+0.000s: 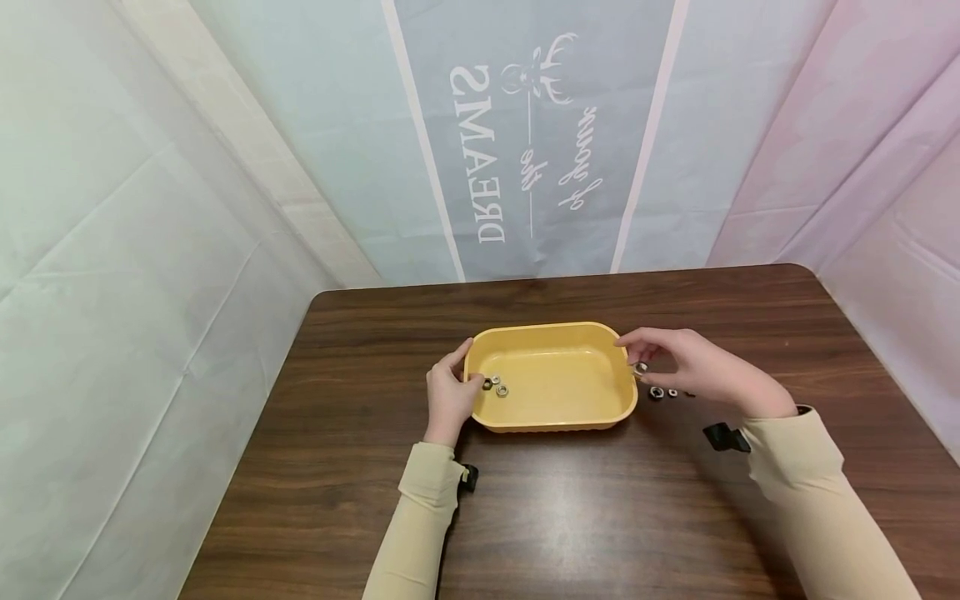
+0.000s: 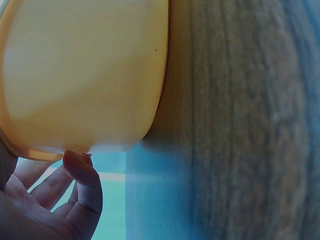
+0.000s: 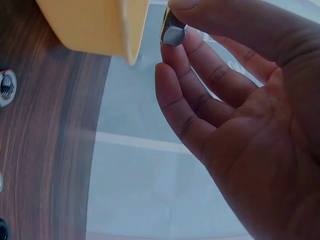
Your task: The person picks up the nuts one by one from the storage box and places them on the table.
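A yellow rectangular tray (image 1: 551,417) with rounded corners sits on the table. My left hand (image 1: 450,396) grips its left end, thumb over the rim and fingers along the outside; the left wrist view shows the fingertips against the tray wall (image 2: 85,75). Between thumb and fingertips my right hand (image 1: 693,367) pinches a silver hex nut (image 3: 174,35), held up beside the tray's right rim. Inside the tray's left end lie a dark nut (image 1: 487,384), a small silver nut (image 1: 496,380) and a larger silver nut (image 1: 502,391).
Just right of the tray, below my right hand, lie a large nut (image 1: 657,393), a small silver nut (image 1: 672,392) and a dark piece (image 1: 691,392) partly hidden by the hand. The brown wooden table (image 1: 555,517) meets printed cloth (image 1: 540,167) at the back.
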Demonstrator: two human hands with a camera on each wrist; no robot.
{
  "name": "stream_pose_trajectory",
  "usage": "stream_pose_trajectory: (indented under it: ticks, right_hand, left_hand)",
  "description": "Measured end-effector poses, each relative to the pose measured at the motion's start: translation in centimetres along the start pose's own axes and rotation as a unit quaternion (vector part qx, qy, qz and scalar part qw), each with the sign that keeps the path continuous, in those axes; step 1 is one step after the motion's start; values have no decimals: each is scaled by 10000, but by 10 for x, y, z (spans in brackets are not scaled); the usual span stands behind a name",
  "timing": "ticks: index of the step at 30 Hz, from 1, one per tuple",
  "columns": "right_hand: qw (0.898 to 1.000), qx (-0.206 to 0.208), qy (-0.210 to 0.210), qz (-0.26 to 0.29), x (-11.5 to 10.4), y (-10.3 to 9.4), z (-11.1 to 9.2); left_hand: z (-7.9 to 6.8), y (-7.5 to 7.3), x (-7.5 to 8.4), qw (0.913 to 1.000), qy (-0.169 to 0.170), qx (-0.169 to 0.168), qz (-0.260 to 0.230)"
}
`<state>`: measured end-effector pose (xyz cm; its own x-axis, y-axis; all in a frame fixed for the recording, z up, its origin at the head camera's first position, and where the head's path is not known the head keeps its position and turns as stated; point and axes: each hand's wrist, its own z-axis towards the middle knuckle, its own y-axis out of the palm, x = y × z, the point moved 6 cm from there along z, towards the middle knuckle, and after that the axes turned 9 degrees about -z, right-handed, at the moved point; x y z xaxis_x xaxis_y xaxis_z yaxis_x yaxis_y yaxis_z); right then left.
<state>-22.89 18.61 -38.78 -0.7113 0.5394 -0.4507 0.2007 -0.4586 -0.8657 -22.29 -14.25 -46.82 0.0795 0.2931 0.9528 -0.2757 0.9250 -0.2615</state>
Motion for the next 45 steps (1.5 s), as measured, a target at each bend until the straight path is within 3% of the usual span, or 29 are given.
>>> stream_pose_trajectory:
  ticks: [14,21,32,45]
  right_hand:
    - [9994,276,190,-27,5,5,-22]
    - [9986,360,318,209,10,12,-36]
    - [9973,648,336,-101,13,26,-50]
    - [9973,508,524,17,24,48,-63]
  left_hand:
    - [0,0,1,10000,54,-25,38]
    - [0,-1,3,10000,56,-18,-6]
    - [0,-1,0,10000,49,-51,-4]
    - [0,1,0,10000,4,-84,-42]
